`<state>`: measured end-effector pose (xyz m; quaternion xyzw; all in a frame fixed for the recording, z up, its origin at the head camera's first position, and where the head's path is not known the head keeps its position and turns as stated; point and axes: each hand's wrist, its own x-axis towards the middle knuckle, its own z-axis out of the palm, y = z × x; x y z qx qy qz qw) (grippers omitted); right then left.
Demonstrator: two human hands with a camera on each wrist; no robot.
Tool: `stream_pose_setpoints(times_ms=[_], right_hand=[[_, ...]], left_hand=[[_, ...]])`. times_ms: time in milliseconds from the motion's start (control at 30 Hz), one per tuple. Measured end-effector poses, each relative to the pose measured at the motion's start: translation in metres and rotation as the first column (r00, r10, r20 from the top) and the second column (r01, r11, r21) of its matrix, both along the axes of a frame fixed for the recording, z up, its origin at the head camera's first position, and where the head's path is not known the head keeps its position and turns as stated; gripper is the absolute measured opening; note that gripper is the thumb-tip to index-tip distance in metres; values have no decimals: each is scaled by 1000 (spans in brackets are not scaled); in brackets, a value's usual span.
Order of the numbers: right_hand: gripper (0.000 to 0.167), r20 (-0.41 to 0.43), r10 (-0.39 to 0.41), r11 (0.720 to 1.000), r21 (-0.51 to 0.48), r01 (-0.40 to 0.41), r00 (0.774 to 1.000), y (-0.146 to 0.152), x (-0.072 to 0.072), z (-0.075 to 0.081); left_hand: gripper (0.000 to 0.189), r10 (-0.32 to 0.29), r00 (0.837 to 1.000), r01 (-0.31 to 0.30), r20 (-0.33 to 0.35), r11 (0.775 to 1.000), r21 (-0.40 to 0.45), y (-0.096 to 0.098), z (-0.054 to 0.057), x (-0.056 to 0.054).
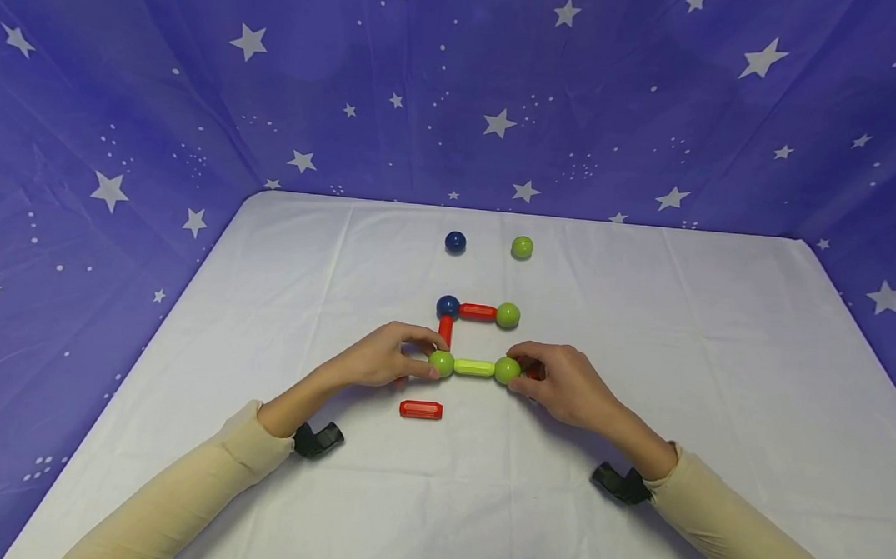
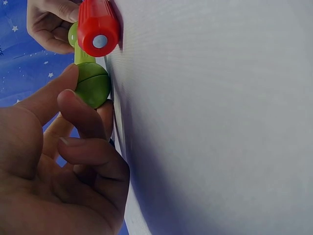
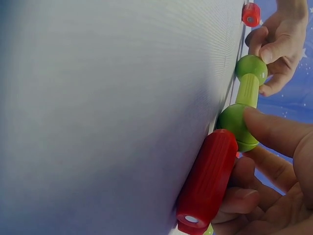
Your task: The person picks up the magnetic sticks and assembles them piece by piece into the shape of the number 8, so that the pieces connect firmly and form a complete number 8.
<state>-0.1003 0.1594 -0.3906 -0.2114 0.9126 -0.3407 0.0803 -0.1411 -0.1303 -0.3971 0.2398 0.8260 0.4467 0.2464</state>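
Observation:
My left hand [image 1: 384, 356] pinches a green ball [image 1: 441, 363] between thumb and fingers. Opposite it, my right hand [image 1: 569, 386] grips another green ball [image 1: 507, 370]. A yellow-green magnetic rod [image 1: 474, 367] lies between these two balls and touches both. From the left ball, a red rod [image 1: 446, 333] runs back to a blue ball [image 1: 448, 307], partly hidden by the left fingers. A second red rod [image 1: 478, 312] links the blue ball to a far green ball [image 1: 508, 315]. In the right wrist view another red rod [image 3: 208, 181] lies beside the right fingers, close to the held ball.
A loose red rod [image 1: 421, 409] lies in front of the left hand. Toward the back of the white-covered table [image 1: 716, 341] sit a blue ball [image 1: 455, 242] and a green ball [image 1: 522, 247]. A bit of red [image 1: 400, 382] shows beneath the left hand. A starry purple cloth [image 1: 427, 78] hangs behind.

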Motion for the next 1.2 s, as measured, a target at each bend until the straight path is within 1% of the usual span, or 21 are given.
stream_pose_setpoints(times_ms=[200,400,500,667,733,867,1000,1200], right_hand=[[31,-32,11,1000,-14,-11,999,1,0,-3],[33,16,4,1000,-19,-4,1000,4,0,0],[32,20,-7,1000,-23,8,1000,8,-2,4],[30,-23,-51,998,-24,51,998,16,-11,12],[30,-25,-75,997,-20,74,997,20,-14,13],[28,-16,-110,994,-2,109,994,27,-22,9],[24,11,-130,991,9,130,991,31,-28,2],[21,45,-120,993,19,119,992,33,-32,-1]], left_hand=[[33,4,1000,-4,-1,1000,-6,0,-1,0],[33,8,1000,-7,2,1000,-4,0,-1,1],[33,7,1000,-7,-4,1000,-3,0,0,0],[32,12,1000,-12,-4,1000,0,-1,0,0],[32,14,1000,-14,-1,1000,1,-1,0,0],[32,14,1000,-14,2,1000,3,-1,0,0],[32,11,1000,-11,3,1000,3,0,-1,0],[32,10,1000,-10,3,1000,-1,1,-1,0]])
